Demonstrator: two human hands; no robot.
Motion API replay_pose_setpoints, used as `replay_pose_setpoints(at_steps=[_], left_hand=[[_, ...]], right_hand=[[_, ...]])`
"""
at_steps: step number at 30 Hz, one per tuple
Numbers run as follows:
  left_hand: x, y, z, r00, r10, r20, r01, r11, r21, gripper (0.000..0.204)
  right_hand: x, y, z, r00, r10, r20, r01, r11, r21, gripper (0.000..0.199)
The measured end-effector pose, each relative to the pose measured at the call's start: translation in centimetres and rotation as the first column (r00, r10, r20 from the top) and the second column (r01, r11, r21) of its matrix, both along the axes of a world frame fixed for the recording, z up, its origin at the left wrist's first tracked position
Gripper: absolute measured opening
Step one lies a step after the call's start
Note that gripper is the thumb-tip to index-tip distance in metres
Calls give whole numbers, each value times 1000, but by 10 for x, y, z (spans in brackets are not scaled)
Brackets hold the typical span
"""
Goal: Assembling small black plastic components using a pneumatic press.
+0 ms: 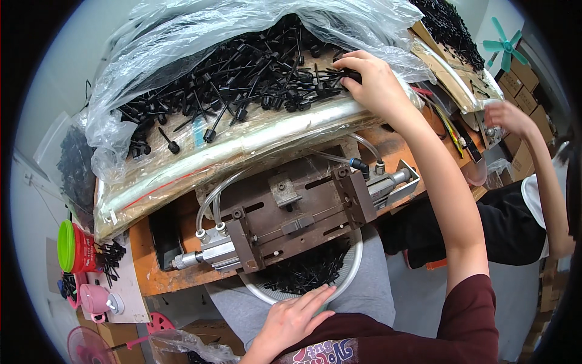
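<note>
My right hand (377, 85) reaches to the right end of a heap of black plastic parts (242, 79) with knobbed heads and thin stems. Its fingers are closed around a black stemmed part (351, 75); whether more than one is in them I cannot tell. Low in front of my body, my left hand (295, 321) lies with fingers stretched over the near rim of a pale round basket (356, 261), holding nothing. Black stemmed parts (309, 270) fill the basket on my lap. Between heap and basket sits a brown metal fixture (291, 209) with a pneumatic cylinder (219, 250) at its left end.
Clear plastic sheeting (145, 54) drapes around the heap's tray. Air hoses (212, 197) run behind the fixture on the orange bench (145, 267). A red and green bucket (76, 246) and pink jug (97, 300) stand left. Another person's hand (509, 118) works at the right.
</note>
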State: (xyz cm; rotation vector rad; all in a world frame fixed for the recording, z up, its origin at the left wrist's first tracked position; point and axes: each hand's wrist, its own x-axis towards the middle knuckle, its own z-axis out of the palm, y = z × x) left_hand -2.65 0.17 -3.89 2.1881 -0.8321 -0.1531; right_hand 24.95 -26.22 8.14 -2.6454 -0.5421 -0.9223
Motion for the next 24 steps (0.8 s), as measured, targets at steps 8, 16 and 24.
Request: replay_pose_setpoints(at_steps=[8,16,24], left_hand=[[-2,2,-2,1000,-12,19,12,1000,8,48],[-2,2,3,999,-23,35,23,1000,7,45],[3,0,11,998,-31,51,32,999,-22,44]], right_hand=[[-11,7,4,997,-52,-61,53,999,13,24],[0,-6,8,978,65,-200,40,877,478,22],[-6,-11,26,872,379,-310,45,569,821,24]])
